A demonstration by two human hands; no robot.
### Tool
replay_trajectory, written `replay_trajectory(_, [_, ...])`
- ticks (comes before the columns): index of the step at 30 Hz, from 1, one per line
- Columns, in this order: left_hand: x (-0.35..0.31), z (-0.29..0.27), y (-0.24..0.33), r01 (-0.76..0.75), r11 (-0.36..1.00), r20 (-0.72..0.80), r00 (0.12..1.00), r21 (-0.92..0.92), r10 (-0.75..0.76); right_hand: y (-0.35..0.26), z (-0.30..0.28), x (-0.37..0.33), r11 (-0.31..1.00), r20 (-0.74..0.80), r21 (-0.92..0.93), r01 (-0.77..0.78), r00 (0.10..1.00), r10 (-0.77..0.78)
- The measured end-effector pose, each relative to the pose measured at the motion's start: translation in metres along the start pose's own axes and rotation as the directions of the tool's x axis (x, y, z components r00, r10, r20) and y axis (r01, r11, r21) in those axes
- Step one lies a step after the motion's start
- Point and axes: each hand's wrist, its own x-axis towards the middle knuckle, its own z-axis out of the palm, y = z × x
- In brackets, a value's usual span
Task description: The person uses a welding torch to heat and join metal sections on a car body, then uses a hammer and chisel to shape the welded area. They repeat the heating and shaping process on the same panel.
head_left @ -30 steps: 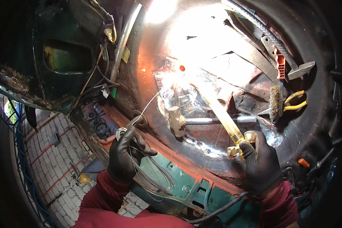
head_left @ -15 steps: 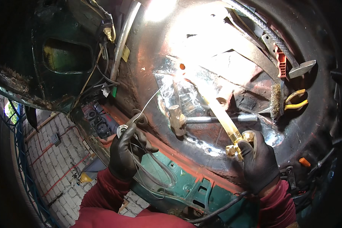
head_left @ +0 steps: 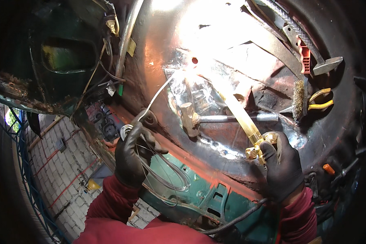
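In a dark glove, my left hand (head_left: 131,156) is closed on a coil of thin metal wire (head_left: 166,179). One end of the wire runs up from the fingers to the glaring spot on the worn metal panel (head_left: 232,142). My right hand (head_left: 284,168), gloved as well, grips the valve end of a brass gas torch (head_left: 245,118). The torch slants up and left, its tip lost in white glare close to the wire's end. A small round hole (head_left: 194,60) shows just above that spot. Under the torch lies a hammer (head_left: 217,118) with a steel handle.
Along the panel's right side lie another hammer (head_left: 328,66), a wire brush (head_left: 298,99) and yellow-handled pliers (head_left: 321,105). A dark hose (head_left: 236,221) crosses below my right hand. Cables (head_left: 110,65) hang at upper left, and a brick floor (head_left: 65,162) shows lower left.
The view has shifted slightly. The wire's end is closer to the glare and looks brighter. The hole has gone from glowing orange to dull red. Both hands keep their grips.
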Motion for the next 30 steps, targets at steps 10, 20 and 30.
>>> replay_trajectory(10, [-0.048, 0.041, 0.034, -0.377, 0.922, 0.377, 0.869, 0.083, 0.321, 0.004, -0.017, -0.010, 0.994, -0.048, 0.108, -0.003, 0.999, 0.008])
replay_trajectory(20, [-0.032, 0.045, 0.060, -0.558, 0.697, 0.405, 0.823, 0.450, 0.398, 0.018, -0.025, -0.016, 0.996, -0.120, 0.089, -0.009, 0.993, 0.020])
replay_trajectory(30, [-0.021, 0.035, 0.034, -0.642, 0.604, 0.510, 0.758, 0.473, 0.406, 0.008, 0.001, -0.011, 0.999, -0.040, 0.040, -0.034, 0.999, 0.035])
